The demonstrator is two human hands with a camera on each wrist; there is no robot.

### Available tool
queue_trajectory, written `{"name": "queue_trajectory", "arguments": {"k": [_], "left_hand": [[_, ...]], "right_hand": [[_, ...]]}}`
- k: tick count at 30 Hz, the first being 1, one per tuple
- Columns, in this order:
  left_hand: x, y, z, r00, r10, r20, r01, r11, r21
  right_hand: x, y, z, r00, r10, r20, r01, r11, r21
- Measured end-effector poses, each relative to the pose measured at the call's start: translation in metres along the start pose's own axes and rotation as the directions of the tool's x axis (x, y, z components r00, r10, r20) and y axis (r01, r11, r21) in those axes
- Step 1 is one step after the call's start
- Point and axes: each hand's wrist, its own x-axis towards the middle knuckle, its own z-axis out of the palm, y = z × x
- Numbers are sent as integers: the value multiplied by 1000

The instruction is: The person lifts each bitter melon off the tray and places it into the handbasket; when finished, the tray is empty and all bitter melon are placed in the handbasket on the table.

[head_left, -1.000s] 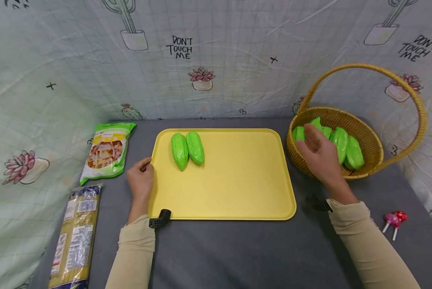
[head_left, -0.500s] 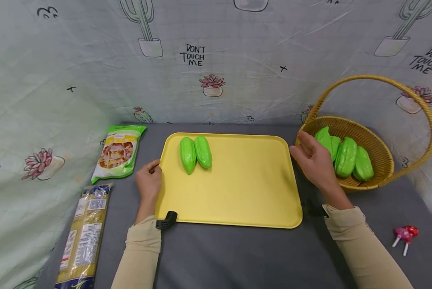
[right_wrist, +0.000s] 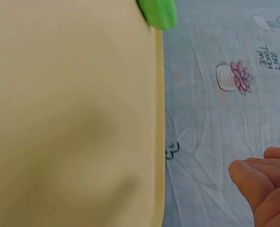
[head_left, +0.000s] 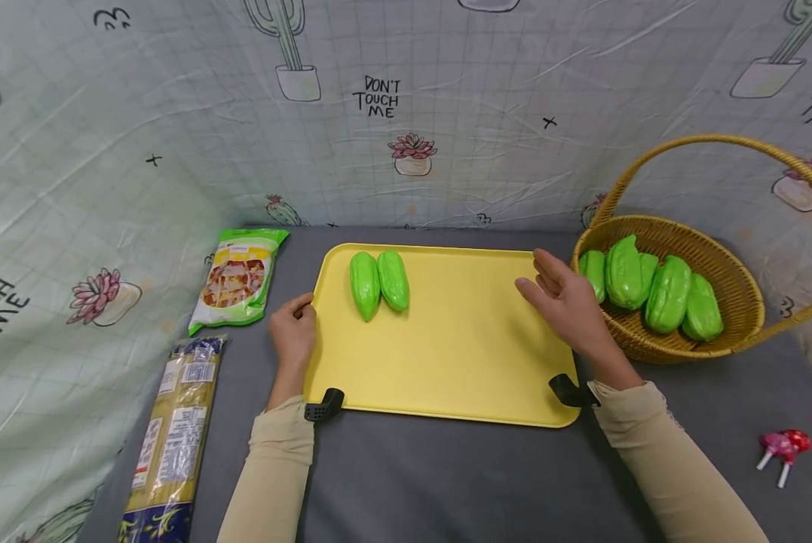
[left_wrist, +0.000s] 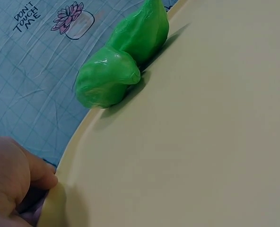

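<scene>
My left hand (head_left: 294, 332) pinches the left rim of a yellow tray (head_left: 446, 354); the left wrist view has its fingers (left_wrist: 40, 176) on that rim. Two glossy green, ribbed fruits that look like star fruits (head_left: 365, 285) lie side by side at the tray's upper left. Over the tray's right side is my right hand (head_left: 571, 313), its fingers extended and nothing in it. To its right stands a wicker basket (head_left: 745, 290) with several more such green fruits (head_left: 669, 294) inside. The right wrist view shows the right hand's fingers (right_wrist: 253, 182) apart from the tray.
Left of the tray lie a green-edged food packet (head_left: 239, 279) and a long pack of spaghetti (head_left: 175, 437). Two lollipops (head_left: 785, 443) are at the far right. The basket's tall handle (head_left: 718, 139) arches upward. A patterned cloth (head_left: 473, 166) hangs behind the dark table.
The right hand has moved left, from over the basket to above the tray's right side, with nothing in it. The left hand stays at the tray rim. The head view has shifted slightly.
</scene>
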Motion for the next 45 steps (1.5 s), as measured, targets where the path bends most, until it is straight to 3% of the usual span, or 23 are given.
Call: {"name": "queue_trajectory", "arguments": {"k": [10,19,32,45], "left_hand": [[1,0,-2,999,7,31,-7,1000,-2],[2,-2,0,1000,-6,22,6,1000,-7],[1,1,-1,999,-16,31,17,1000,-26],[1,1,-1,999,-16,30,17,1000,-24]], "right_hand": [[19,0,41,992,3,128,-9,999,50],[32,-5,69,983,15,181,-32,995,95],[43,-12,102,938,56,343,-69,997,26],[57,-13,136,924,69,377,-75,997,1]]}}
